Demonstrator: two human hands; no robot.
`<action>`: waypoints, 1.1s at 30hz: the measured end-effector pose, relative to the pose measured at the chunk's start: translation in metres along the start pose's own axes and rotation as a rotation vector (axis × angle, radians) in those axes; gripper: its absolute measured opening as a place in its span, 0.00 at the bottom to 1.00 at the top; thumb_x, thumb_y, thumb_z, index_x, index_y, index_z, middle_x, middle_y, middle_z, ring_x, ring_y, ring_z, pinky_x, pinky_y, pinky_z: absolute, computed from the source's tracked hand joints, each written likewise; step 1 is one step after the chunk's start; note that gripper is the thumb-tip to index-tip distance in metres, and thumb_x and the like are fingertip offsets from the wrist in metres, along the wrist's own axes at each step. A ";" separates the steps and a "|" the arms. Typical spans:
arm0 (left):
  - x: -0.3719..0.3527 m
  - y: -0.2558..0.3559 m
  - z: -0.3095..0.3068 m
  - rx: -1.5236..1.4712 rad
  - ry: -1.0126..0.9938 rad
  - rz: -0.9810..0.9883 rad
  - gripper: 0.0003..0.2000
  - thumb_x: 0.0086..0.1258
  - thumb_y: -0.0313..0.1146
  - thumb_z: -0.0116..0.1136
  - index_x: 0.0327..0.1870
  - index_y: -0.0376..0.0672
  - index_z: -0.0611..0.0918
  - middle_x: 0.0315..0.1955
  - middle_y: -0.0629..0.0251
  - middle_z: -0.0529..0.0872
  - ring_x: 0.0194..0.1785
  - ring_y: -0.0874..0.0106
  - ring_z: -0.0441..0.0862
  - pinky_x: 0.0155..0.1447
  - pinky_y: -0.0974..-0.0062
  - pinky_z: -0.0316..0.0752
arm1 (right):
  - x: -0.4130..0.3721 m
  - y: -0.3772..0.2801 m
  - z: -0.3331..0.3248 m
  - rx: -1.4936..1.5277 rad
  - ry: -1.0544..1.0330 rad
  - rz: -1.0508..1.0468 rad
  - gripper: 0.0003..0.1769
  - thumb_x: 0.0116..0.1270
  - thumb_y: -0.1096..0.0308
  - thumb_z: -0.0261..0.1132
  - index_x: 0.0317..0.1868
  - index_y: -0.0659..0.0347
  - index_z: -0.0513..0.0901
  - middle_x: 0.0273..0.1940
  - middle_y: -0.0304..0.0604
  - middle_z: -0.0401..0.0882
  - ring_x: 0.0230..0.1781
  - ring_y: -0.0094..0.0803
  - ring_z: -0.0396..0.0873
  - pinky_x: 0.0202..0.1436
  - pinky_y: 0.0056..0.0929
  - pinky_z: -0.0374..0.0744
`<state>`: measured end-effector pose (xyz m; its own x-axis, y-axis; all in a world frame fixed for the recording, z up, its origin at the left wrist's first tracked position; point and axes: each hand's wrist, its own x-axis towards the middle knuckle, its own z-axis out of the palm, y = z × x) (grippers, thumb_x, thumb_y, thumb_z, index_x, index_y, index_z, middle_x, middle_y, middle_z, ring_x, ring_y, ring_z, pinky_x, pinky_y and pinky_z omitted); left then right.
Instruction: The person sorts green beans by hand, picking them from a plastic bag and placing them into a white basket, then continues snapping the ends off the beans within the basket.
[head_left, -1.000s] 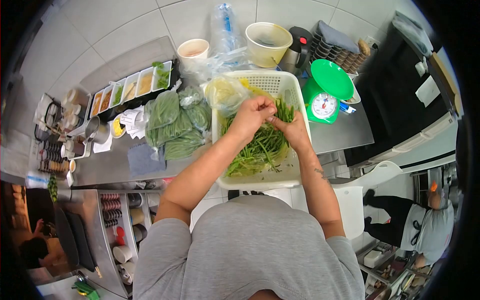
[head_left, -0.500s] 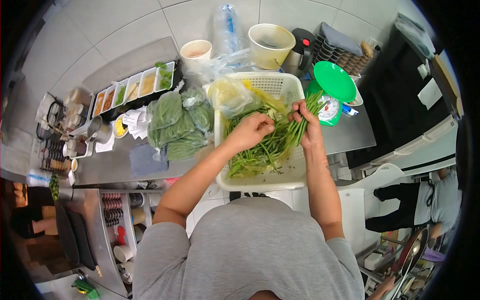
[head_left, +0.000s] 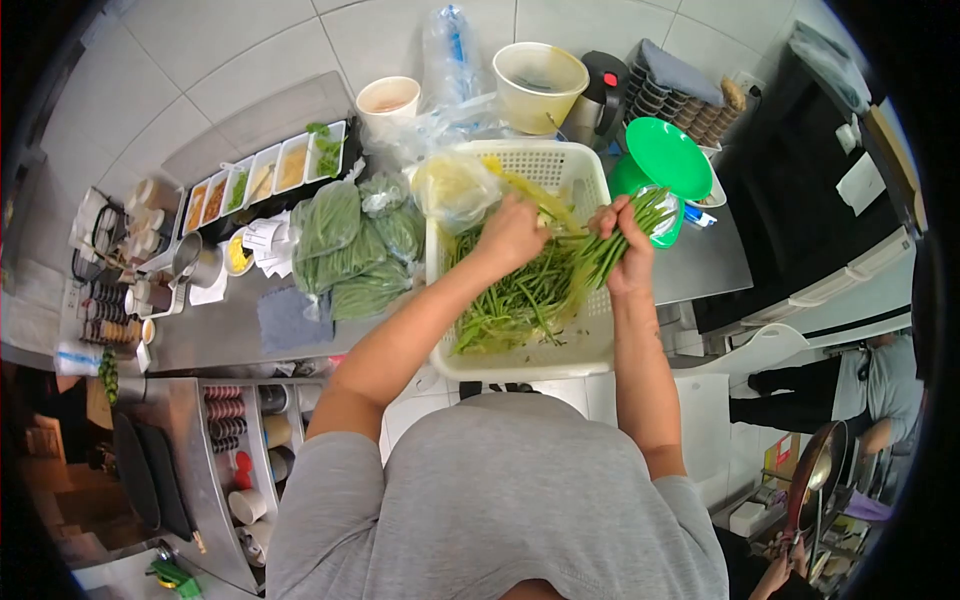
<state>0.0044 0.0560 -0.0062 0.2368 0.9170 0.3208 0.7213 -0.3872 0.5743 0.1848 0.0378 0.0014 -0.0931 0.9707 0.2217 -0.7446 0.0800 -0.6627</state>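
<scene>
A white perforated basket (head_left: 437,290) holds a heap of thin green vegetable stems (head_left: 510,310), partly on yellowish plastic film. At its right side my right hand (head_left: 628,262) is closed around a bunch of the same stems (head_left: 606,256), whose ends point up and right. My left hand (head_left: 512,240) is over the heap with its fingers pinched together. What those fingers hold, if anything, is hidden. A clear plastic bag (head_left: 458,192) with something yellowish inside lies at the basket's back left corner.
Bagged greens (head_left: 345,250) lie left of the basket, beside a row of ingredient trays (head_left: 265,175). A green kitchen scale (head_left: 668,160) stands to the right, tubs (head_left: 540,85) and a flask (head_left: 598,105) behind. At lower right, a person (head_left: 885,385) stands near a pan (head_left: 815,475).
My left hand has moved up and slightly right, its fingers drawn closer together. My right hand still grips the bunch, now turned slightly. At lower right, the pan and another person's hand have shifted.
</scene>
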 end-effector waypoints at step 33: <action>-0.019 0.007 -0.035 -0.624 -0.657 -0.107 0.08 0.67 0.34 0.56 0.35 0.38 0.79 0.27 0.69 0.81 0.30 0.78 0.76 0.34 0.78 0.72 | 0.003 0.004 0.018 -0.207 0.143 0.239 0.09 0.64 0.66 0.64 0.41 0.61 0.77 0.31 0.39 0.79 0.24 0.21 0.72 0.27 0.20 0.71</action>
<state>-0.0175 0.0324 0.0180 0.6496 0.7470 -0.1416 0.3230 -0.1026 0.9408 0.1697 0.0375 0.0120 -0.1443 0.9882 -0.0506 -0.5616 -0.1239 -0.8181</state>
